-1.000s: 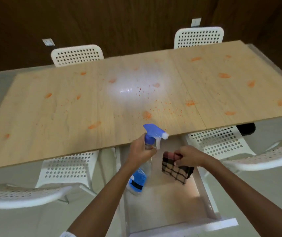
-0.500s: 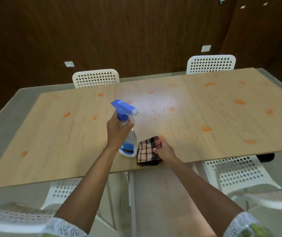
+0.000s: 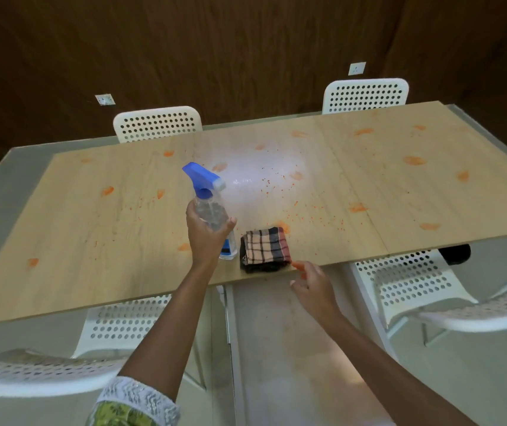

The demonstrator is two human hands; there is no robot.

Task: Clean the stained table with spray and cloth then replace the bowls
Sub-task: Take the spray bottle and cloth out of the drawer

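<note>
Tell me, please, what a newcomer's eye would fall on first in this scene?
Orange stains dot the wooden table. At its near edge the left hand grips a blue-topped spray bottle, with a folded checked cloth beside it. The right hand hangs open just off the edge.

Around the folded cloth [image 3: 265, 248] at the table [image 3: 98, 241] near edge, the spray bottle [image 3: 212, 210] stands just left of it. Behind and right of the cloth only flat orange stains [image 3: 414, 160] lie on the wood. White chairs [image 3: 406, 278] flank the cloth below the edge.
</note>
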